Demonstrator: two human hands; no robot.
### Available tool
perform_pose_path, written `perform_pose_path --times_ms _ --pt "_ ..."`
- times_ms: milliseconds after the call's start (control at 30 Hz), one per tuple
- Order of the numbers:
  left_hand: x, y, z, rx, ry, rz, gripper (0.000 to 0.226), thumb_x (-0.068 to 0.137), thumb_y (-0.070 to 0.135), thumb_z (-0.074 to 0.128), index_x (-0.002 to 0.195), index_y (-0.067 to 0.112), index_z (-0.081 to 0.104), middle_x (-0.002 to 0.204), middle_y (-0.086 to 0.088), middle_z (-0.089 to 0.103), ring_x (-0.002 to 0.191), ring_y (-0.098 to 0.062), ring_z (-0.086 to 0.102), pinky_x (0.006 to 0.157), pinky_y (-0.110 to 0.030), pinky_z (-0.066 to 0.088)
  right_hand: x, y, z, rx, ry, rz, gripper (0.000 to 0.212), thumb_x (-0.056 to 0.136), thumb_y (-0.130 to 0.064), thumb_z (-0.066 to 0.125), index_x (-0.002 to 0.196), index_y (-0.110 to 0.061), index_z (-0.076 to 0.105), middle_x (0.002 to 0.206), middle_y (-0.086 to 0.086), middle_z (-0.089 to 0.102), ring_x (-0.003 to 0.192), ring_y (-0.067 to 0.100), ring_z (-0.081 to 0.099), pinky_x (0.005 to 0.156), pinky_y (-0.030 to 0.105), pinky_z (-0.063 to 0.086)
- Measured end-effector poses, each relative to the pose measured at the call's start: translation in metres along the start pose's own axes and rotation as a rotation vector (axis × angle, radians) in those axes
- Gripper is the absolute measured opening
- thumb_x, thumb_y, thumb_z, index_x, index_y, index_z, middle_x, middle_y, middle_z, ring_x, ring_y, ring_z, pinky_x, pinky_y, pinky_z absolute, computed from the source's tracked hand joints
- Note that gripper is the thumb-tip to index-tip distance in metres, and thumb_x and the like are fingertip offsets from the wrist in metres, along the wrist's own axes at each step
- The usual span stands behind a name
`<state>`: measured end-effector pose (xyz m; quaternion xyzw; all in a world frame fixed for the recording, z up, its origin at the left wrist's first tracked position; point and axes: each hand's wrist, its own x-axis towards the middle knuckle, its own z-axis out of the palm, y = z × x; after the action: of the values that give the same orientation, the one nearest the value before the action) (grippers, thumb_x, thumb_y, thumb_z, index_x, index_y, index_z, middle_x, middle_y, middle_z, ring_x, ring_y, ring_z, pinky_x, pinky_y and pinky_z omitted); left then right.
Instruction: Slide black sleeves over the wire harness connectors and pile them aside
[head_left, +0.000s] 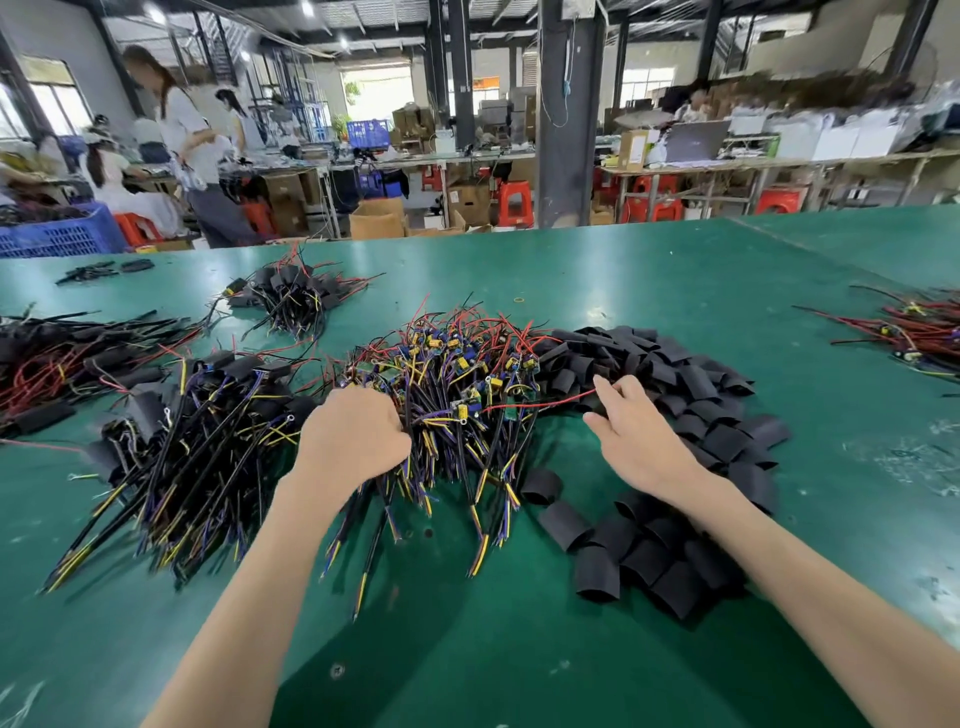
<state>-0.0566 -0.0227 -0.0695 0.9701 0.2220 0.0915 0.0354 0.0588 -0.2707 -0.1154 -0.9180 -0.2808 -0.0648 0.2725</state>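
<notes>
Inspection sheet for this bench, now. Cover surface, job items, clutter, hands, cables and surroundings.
Surface: green table, with pale scuffs near the right edge.
Job's things: bare harnesses heaped in the centre; black sleeves piled to their right; sleeved harnesses piled to their left.
Clutter: far-left heap, rear heap and right-edge heap of wires; a small yellow band.
Hands: left hand curled into the bare harnesses; right hand over the black sleeves, fingertips at a red wire, grip unclear.
Cables: that red wire runs from the centre heap to the right hand; loose ends fan toward the near edge.
Surroundings: people at benches at rear left, blue crate, red stools, pillar.
</notes>
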Motion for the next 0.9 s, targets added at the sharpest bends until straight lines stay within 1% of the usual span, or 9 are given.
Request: perform_pose_path --times_ms 100,167,233,333,433,567,700,833,900 --pt "0.001 0.011 0.011 -0.171 0.278 0.159 0.016 0.085 0.026 0.055 0.095 0.019 0.066 0.103 -0.002 0.061 0.104 -0.025 0.051 0.092 -0.039 0.042 -0.001 0.001 0.001 -0.033 -0.022 0.002 0.046 0.099 -0.015 0.043 0.139 0.001 0.03 0.113 0.011 0.037 0.1 0.031 0.044 0.078 0.028 0.028" --pt "0.001 0.023 0.022 -0.257 0.227 0.301 0.027 0.092 0.036 0.052 0.115 0.023 0.06 0.117 0.003 0.059 0.114 -0.019 0.048 0.101 -0.04 0.033 -0.002 0.001 0.001 -0.055 -0.035 0.004 0.048 0.098 -0.015 0.043 0.141 -0.002 0.028 0.119 0.012 0.039 0.101 0.031 0.047 0.078 0.03 0.03" --pt "0.001 0.031 0.036 -0.218 0.162 0.35 0.038 0.095 0.039 0.05 0.129 0.023 0.052 0.126 0.003 0.056 0.119 -0.017 0.047 0.103 -0.036 0.028 -0.003 0.001 0.0 -0.066 -0.028 0.011 0.049 0.098 -0.016 0.045 0.142 -0.003 0.028 0.121 0.013 0.04 0.1 0.032 0.049 0.079 0.033 0.033" --pt "0.002 0.032 0.041 -0.342 0.26 0.359 0.029 0.094 0.028 0.056 0.121 0.017 0.058 0.114 0.001 0.061 0.106 -0.019 0.055 0.099 -0.034 0.036 -0.002 0.002 -0.002 -0.085 0.01 0.037 0.051 0.096 -0.016 0.05 0.141 -0.002 0.03 0.118 0.014 0.042 0.103 0.034 0.048 0.083 0.037 0.037" --pt "0.001 0.03 0.031 -0.493 0.388 0.358 0.022 0.091 0.017 0.061 0.112 0.011 0.063 0.105 -0.002 0.061 0.087 -0.02 0.058 0.083 -0.026 0.04 -0.001 0.003 -0.004 -0.055 0.063 0.085 0.052 0.093 -0.015 0.056 0.138 -0.002 0.035 0.122 0.015 0.043 0.108 0.036 0.049 0.091 0.04 0.039" --pt "-0.004 0.025 0.022 -0.538 0.463 0.381 0.019 0.088 0.01 0.064 0.107 0.012 0.065 0.101 -0.001 0.061 0.08 -0.018 0.057 0.077 -0.021 0.036 0.001 0.003 -0.004 0.106 0.154 0.095 0.037 0.087 -0.009 0.064 0.121 -0.001 0.053 0.117 0.011 0.043 0.1 0.027 0.052 0.086 0.022 0.035" --pt "-0.007 0.024 0.021 -0.542 0.467 0.399 0.019 0.085 0.007 0.067 0.103 0.011 0.066 0.098 0.0 0.059 0.079 -0.013 0.053 0.076 -0.015 0.032 0.004 0.001 -0.006 0.231 0.224 0.095 0.031 0.082 -0.007 0.07 0.111 -0.007 0.06 0.108 0.007 0.044 0.094 0.013 0.047 0.083 0.011 0.028" --pt "-0.009 0.024 0.022 -0.539 0.455 0.415 0.02 0.085 0.008 0.067 0.104 0.01 0.066 0.097 -0.001 0.057 0.077 -0.018 0.056 0.077 -0.02 0.038 0.004 0.001 -0.009 0.276 0.241 0.111 0.033 0.08 -0.011 0.072 0.111 -0.014 0.061 0.102 0.005 0.048 0.094 0.016 0.05 0.089 0.024 0.038" --pt "-0.011 0.024 0.022 -0.536 0.456 0.421 0.019 0.085 0.008 0.068 0.104 0.011 0.066 0.097 0.0 0.057 0.076 -0.021 0.057 0.077 -0.023 0.04 0.004 0.001 -0.01 0.286 0.26 0.108 0.034 0.079 -0.012 0.073 0.111 -0.015 0.061 0.101 0.004 0.05 0.093 0.015 0.051 0.086 0.023 0.037"
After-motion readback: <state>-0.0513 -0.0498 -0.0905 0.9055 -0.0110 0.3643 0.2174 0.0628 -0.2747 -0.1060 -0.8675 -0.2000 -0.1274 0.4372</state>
